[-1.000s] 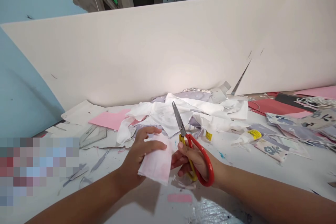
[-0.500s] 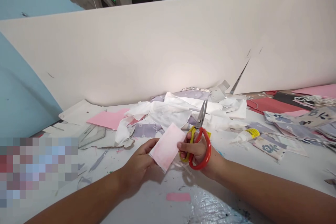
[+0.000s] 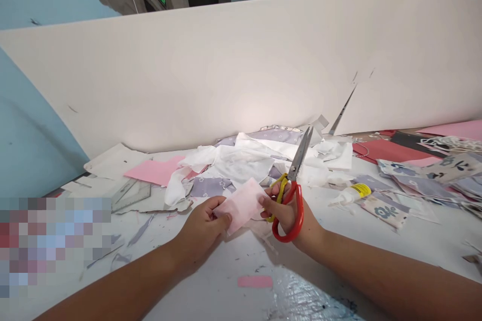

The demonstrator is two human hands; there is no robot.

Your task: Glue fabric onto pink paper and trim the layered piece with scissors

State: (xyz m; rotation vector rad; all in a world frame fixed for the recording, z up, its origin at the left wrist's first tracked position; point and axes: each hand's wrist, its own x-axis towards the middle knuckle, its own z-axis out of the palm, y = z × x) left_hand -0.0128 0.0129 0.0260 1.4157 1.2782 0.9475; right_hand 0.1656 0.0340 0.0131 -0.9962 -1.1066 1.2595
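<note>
Between my hands is a pale pink rectangular piece [image 3: 243, 205], covered with thin whitish material; whether that is cloth or paper I cannot tell. My left hand [image 3: 205, 223] pinches its left end, thumb on top. At its right edge the fingertips of my right hand [image 3: 280, 208] grip it too. That same hand carries scissors [image 3: 297, 160] with one red and one yellow handle, blades together and pointing up and away. Thin white scraps hang or lie just below the pink piece. A small pink strip [image 3: 255, 281] lies on the table nearer to me.
White and lilac cloth scraps [image 3: 241, 163] are heaped behind my hands. A glue bottle [image 3: 350, 194] with a yellow label lies to the right, near patterned cloth pieces [image 3: 387, 210]. Pink card [image 3: 154, 170] and a clear set square [image 3: 131, 195] lie left. A white board [image 3: 226, 75] stands behind.
My left thumb has come onto the top of the pink piece, which has turned flatter. The scissors have tilted slightly right, their blades now reaching higher.
</note>
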